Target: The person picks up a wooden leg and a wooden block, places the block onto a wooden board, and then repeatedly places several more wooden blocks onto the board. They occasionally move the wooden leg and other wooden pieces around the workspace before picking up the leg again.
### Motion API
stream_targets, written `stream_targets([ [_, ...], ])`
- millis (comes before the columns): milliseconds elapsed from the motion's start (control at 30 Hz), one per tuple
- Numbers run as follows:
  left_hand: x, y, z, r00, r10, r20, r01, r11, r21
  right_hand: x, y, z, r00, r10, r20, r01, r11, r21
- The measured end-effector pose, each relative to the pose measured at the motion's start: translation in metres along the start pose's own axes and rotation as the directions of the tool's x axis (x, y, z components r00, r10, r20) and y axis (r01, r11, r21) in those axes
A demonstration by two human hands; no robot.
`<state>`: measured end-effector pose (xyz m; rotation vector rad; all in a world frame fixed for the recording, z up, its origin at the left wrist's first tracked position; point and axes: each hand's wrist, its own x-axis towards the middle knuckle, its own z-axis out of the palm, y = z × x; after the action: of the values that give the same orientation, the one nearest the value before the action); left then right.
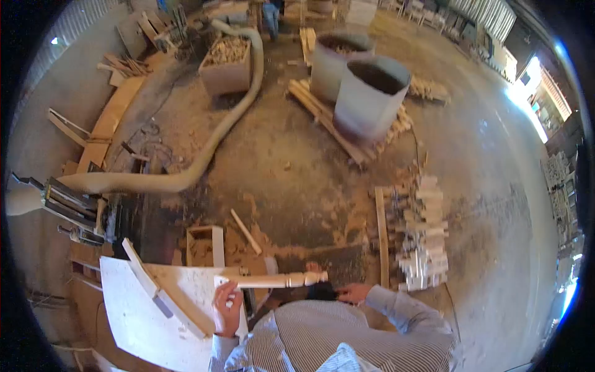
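Observation:
A pale turned wooden leg [273,281] lies level in front of my body, its square end to the left and its rounded, grooved end to the right. My left hand [227,308] grips the square end, beside the white tabletop [130,313]. My right hand [354,293] is near my waist, short of the leg's right end. Its fingers are curled beside a dark object [322,291]; what they hold, if anything, I cannot make out. A wooden strip [144,273] lies slantwise across the tabletop.
An open wooden box [206,246] and a loose stick [246,232] are ahead. Stacked wood pieces [424,248] stand to the right. Two large drums [372,102] stand farther off. A thick hose [214,146] runs from the machine [74,208] at left. Another person [271,17] stands far back.

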<state>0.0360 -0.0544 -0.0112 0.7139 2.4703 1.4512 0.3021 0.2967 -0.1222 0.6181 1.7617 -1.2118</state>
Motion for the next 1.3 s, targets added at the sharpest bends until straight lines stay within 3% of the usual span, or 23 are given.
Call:
stream_targets([
  [67,-0.001,0.002,-0.002,1.000,-0.010,-0.001,0.010,1.000,-0.018,0.025,0.008,0.014,0.982,-0.119,-0.144,0.107,0.990,-0.089],
  [167,0.002,-0.001,0.001,1.000,-0.030,-0.003,0.030,0.998,-0.057,0.078,0.037,0.026,0.952,-0.203,-0.229,0.149,0.962,-0.229],
  [333,0.004,0.001,-0.002,0.998,-0.054,0.012,0.055,0.997,-0.055,0.065,0.016,0.029,0.927,-0.192,-0.323,0.140,0.974,-0.178],
  [400,0.006,-0.003,-0.001,0.999,-0.044,0.032,0.046,0.997,-0.064,0.072,0.004,0.028,0.952,0.053,-0.302,-0.120,0.971,-0.208],
  [533,0.008,0.002,-0.006,0.998,-0.033,0.051,0.034,0.999,-0.026,0.089,0.028,0.033,0.956,-0.057,-0.287,-0.012,0.972,-0.233],
  [600,0.010,0.003,-0.009,0.998,-0.038,0.052,0.040,0.999,-0.030,0.064,0.036,0.025,0.992,-0.086,-0.097,0.106,0.971,0.215],
  [733,0.011,-0.001,-0.009,0.998,-0.039,0.045,0.041,0.998,-0.049,0.030,0.035,0.011,0.981,-0.184,-0.065,0.196,0.917,0.348],
  [800,0.010,-0.007,-0.007,0.998,-0.040,0.048,0.042,0.998,-0.053,0.035,0.021,0.012,0.966,-0.183,-0.185,0.212,0.966,0.151],
  [833,0.010,-0.006,-0.008,0.998,-0.045,0.040,0.048,0.997,-0.053,0.047,0.019,0.014,0.966,-0.185,-0.178,0.212,0.967,0.144],
  [900,0.015,-0.002,-0.009,0.998,-0.044,0.054,0.046,0.998,-0.037,0.077,0.013,0.018,0.936,-0.201,-0.289,0.105,0.944,-0.314],
  [1033,0.016,-0.001,-0.007,0.999,-0.020,0.047,0.021,0.999,-0.028,0.114,0.008,0.031,0.918,-0.186,-0.351,0.033,0.916,-0.400],
  [1100,0.014,-0.004,-0.006,0.997,-0.062,0.055,0.064,0.997,-0.036,0.127,0.008,0.029,0.954,-0.047,-0.297,-0.094,0.892,-0.443],
  [1133,0.013,-0.004,-0.007,0.997,-0.064,0.052,0.066,0.997,-0.033,0.137,0.021,0.030,0.955,-0.050,-0.293,-0.090,0.891,-0.445],
  [1200,0.010,-0.003,-0.008,0.998,-0.049,0.043,0.051,0.998,-0.036,0.144,0.046,0.028,0.923,-0.331,-0.197,0.267,0.919,-0.291],
  [1300,0.007,-0.006,-0.008,0.999,-0.041,0.031,0.042,0.998,-0.040,0.140,0.045,0.024,0.924,-0.327,-0.196,0.236,0.894,-0.380],
])
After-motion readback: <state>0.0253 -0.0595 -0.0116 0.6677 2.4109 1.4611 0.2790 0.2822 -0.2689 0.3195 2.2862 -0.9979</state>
